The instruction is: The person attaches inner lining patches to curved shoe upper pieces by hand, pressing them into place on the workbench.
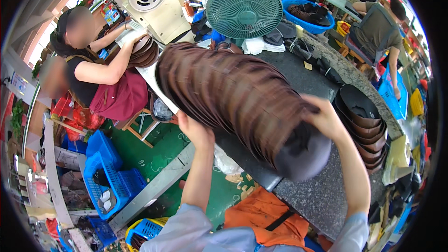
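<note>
A long stack of nested brown leather shoe uppers (224,88) lies slantwise across the middle, blurred by motion. Its near right end shows a dark grey lining (303,154). My left hand (198,130) supports the stack's near left side, its fingertips partly hidden by the leather. Toward the other end, my right hand (322,116) is closed on the top edge of the stack. A shorter stack of similar brown uppers with black lining (364,126) stands to the right on the dark worktable (312,191).
A green fan (245,11) and a cream sewing machine (154,7) stand at the far side. At the left a co-worker (100,65) handles other brown pieces. Blue baskets (107,182) sit on the green floor. An orange cloth (266,214) hangs by my lap.
</note>
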